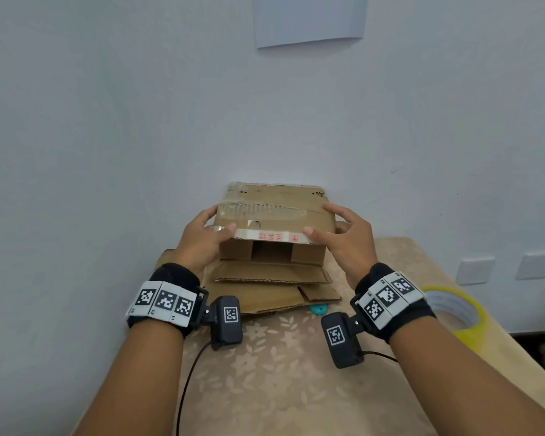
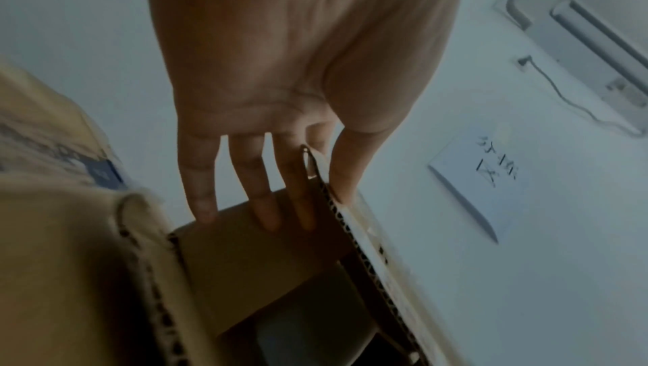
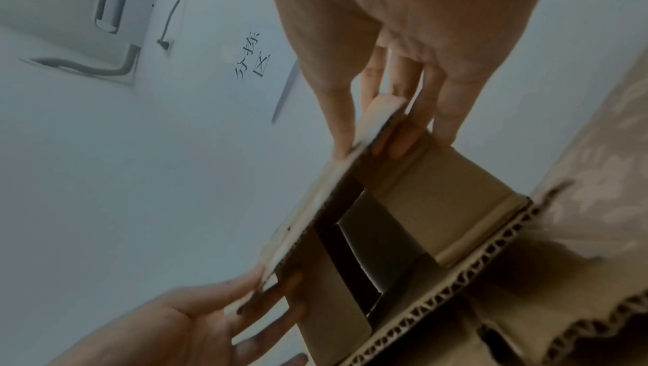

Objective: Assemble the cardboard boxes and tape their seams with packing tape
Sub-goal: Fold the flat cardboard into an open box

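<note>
Left hand [image 1: 202, 239] grips the left end of the cardboard box [image 1: 272, 215], thumb over the top flap, fingers beneath. The box sits on flattened cardboard [image 1: 265, 284] on the floral-clothed table [image 1: 280, 388] (near end open). Right hand [image 1: 343, 243] pinches the flap's right end; yellow tape roll [image 1: 463, 313] far right.

A brown cardboard box [image 1: 272, 221] lies on its side at the table's far edge, old tape across its top, near end open with side flaps folded in. A yellow-cored tape roll [image 1: 456, 313] sits at the right edge.
</note>
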`<action>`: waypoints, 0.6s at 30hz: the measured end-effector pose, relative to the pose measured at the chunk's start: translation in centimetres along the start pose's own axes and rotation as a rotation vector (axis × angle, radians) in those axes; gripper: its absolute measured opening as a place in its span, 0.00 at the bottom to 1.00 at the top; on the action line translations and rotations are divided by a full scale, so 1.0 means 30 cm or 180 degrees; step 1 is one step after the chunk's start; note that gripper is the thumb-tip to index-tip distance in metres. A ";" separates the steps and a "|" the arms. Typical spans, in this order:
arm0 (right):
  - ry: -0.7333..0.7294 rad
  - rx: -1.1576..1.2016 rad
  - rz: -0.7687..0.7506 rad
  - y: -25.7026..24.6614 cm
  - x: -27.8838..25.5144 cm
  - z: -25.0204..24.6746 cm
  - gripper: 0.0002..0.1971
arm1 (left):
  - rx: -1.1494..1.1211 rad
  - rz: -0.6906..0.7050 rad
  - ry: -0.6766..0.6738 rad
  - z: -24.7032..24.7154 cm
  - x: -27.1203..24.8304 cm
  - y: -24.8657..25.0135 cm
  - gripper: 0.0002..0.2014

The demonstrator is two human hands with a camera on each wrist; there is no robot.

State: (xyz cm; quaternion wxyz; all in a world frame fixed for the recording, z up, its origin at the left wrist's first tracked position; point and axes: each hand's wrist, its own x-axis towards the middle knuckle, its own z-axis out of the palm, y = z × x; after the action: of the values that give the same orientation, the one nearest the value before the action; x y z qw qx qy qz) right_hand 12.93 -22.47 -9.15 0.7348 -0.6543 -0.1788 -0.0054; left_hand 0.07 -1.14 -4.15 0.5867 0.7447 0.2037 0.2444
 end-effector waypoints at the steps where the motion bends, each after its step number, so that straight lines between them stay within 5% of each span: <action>1: 0.0026 -0.0044 0.0050 0.006 0.009 -0.005 0.39 | 0.0125 0.0022 0.0047 0.004 0.002 -0.010 0.27; 4: 0.0177 -0.0172 0.0228 0.023 0.037 -0.017 0.44 | 0.0357 0.0020 0.0183 0.013 0.009 -0.027 0.21; 10: 0.0026 -0.0125 0.0824 0.053 0.042 -0.010 0.33 | 0.0938 -0.0323 0.0217 0.000 0.027 -0.050 0.28; 14: -0.0099 -0.0076 0.0965 0.057 0.040 -0.009 0.26 | 0.0404 -0.0652 0.0089 -0.004 0.033 -0.060 0.29; 18: -0.0149 -0.0081 0.1013 0.048 0.041 -0.010 0.26 | -0.0011 -0.0404 0.0207 -0.007 0.037 -0.041 0.32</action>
State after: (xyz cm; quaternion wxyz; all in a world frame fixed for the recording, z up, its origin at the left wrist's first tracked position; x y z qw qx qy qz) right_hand 14.52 -22.28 -10.21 0.7137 -0.6835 -0.0898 0.1240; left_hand 0.80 -0.05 -5.16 0.5953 0.7210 0.2690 0.2311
